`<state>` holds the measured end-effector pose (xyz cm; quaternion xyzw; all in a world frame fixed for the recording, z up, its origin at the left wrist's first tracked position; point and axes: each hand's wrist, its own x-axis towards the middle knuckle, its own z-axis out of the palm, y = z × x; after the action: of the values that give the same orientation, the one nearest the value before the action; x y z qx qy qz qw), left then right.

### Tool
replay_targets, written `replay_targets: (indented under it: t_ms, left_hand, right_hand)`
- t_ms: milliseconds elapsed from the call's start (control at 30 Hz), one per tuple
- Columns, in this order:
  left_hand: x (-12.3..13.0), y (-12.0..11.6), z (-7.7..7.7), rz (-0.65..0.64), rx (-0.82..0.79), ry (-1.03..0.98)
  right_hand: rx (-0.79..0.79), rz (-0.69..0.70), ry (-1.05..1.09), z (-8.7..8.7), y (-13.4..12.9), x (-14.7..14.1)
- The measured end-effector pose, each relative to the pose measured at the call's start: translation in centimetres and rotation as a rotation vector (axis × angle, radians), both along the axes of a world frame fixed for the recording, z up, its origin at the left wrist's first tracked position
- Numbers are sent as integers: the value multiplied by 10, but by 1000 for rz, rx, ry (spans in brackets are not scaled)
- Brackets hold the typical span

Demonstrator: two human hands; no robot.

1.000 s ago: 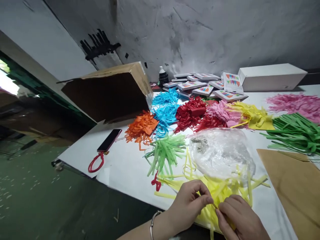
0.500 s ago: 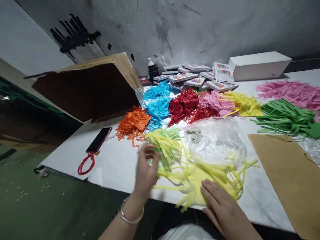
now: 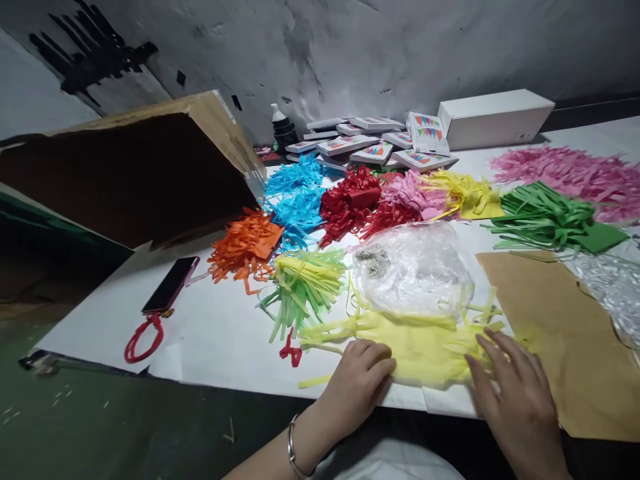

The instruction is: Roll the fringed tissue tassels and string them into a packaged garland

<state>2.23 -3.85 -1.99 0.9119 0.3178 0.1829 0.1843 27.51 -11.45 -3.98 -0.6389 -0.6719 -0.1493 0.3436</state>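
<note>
A sheet of yellow fringed tissue paper (image 3: 417, 347) lies spread near the table's front edge, with cut strips at both ends. My left hand (image 3: 357, 373), a silver bangle on its wrist, is at the sheet's left part with fingers curled and closed on the paper. Over the right-hand strips, my right hand (image 3: 520, 390) rests with its fingers apart. Just beyond the sheet sits a clear plastic bag (image 3: 415, 270). To the left is a green-and-yellow fringed bundle (image 3: 310, 283), and a small red strip (image 3: 291, 350) lies below it.
Fringed bundles in orange (image 3: 247, 245), blue (image 3: 296, 203), red (image 3: 350, 200) and green (image 3: 550, 217) line the table. Behind them are several flat printed boxes (image 3: 350, 143) and a white box (image 3: 495, 120). A cardboard box (image 3: 235, 140), phone (image 3: 171, 285) and brown sheet (image 3: 575, 333) flank the work.
My left hand has moved from the green-and-yellow bundle onto the yellow paper. My right hand has shifted right to the fringe, and the sheet lies flatter. The view has shifted too.
</note>
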Motion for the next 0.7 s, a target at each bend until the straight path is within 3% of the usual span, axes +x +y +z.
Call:
replay_targets:
  t_ms: [133, 200, 300, 367, 433, 567, 700]
  left_hand:
    - [3, -1, 0, -41, 45, -47]
    - [1, -3, 1, -114, 71, -66]
    - [-6, -7, 4, -212, 22, -71]
    - [-8, -9, 6, -197, -69, -89]
    - [-7, -8, 7, -81, -154, -66]
    - [7, 3, 10, 227, -221, 165]
    - [17, 16, 11, 327, -215, 276]
  right_hand:
    - [-89, 410, -119, 15, 0, -24]
    - [-108, 482, -122, 12, 0, -33]
    - [-117, 513, -49, 7, -3, -34]
    - [-137, 514, 19, 8, -4, -32]
    - [-150, 469, 89, 11, -1, -33]
    - [-195, 330, 123, 12, 17, -40]
    - [-248, 256, 70, 3, 37, -44]
